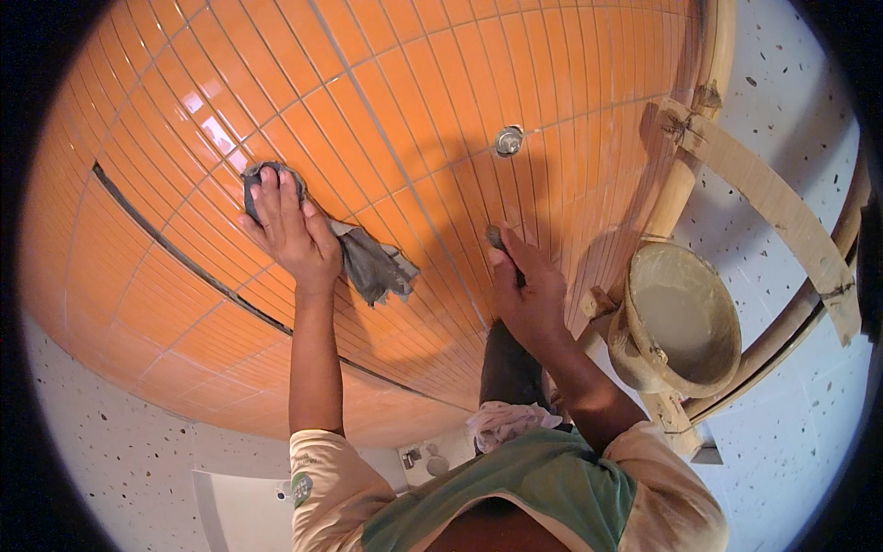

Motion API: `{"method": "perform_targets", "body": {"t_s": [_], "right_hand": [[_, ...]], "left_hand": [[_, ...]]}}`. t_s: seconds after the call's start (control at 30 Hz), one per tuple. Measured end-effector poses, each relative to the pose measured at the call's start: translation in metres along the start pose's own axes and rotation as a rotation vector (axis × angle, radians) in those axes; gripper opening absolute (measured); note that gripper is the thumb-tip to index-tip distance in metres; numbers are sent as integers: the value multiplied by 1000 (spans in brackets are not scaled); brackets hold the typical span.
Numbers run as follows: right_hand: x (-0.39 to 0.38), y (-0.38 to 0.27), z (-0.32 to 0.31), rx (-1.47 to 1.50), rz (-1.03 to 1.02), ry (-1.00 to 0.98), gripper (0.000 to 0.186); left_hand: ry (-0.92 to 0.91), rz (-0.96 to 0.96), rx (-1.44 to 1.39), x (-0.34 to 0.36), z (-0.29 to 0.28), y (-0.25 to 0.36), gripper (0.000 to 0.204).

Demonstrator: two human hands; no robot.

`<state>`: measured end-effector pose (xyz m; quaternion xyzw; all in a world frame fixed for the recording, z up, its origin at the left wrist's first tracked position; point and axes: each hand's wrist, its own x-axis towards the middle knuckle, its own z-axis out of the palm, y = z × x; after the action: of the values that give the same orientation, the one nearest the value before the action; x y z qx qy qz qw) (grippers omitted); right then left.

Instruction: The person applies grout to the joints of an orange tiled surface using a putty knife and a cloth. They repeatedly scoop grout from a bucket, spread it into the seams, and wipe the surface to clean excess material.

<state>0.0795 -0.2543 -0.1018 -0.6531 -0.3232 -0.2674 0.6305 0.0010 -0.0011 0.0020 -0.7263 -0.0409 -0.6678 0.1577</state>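
Left hand (296,232) flat over ragged grey cloth (372,267), right hand (533,290) curled around dark stub (495,238)

Left hand (291,225), fingers (289,195) extended over grey cloth (370,265) against orange tiles (441,60). Right hand (533,290), closed on dark object (495,238). Bucket (629,359) of grey liquid (674,317), near wooden board (773,190).
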Motion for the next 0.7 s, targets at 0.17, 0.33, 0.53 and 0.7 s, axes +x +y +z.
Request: {"method": "perform_targets", "body": {"t_s": [0.17, 0.33, 0.53, 0.7], "right_hand": [[3, 2, -8, 75, 36, 68, 31], [6, 3, 1, 124, 153, 24, 33], [8, 7, 3, 155, 174, 17, 35], [7, 12, 7, 133, 117, 37, 35]], "left_hand": [[-2, -21, -21, -2, -1, -1, 42], [-5, 0, -10, -2, 0, -3, 42], [4, 12, -1, -2, 1, 1, 40], [-3, 13, 8, 1, -3, 2, 41]]}}
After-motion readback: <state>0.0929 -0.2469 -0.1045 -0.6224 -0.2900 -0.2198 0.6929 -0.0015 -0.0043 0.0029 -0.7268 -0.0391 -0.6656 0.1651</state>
